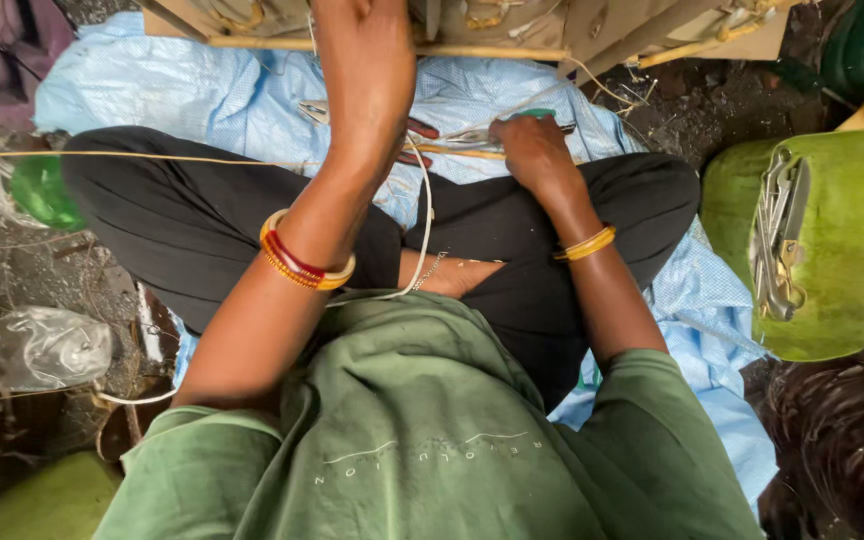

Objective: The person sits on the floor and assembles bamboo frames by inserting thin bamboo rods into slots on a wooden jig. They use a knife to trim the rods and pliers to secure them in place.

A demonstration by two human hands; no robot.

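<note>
Blue woven sheeting [202, 85] covers the floor under the seated person, whose legs in black trousers [192, 220] are crossed on it. Beyond the knees stands a frame of pale wooden slats [512, 30] bound with cane. At the right a green stool [852, 250] carries a bundle of metal tools [777, 240]. The left hand [367, 75] reaches up to the frame's lower edge; its fingers are hidden, so I cannot tell what its grip has. The right hand [532, 150] rests low on the sheeting, grip closed around a green-handled tool [537, 116] lying over a thin cane strip [457, 152]. A long cane splint [132, 156] runs leftward across the knee. A pale cord [424, 230] curls down to the lap.
</note>
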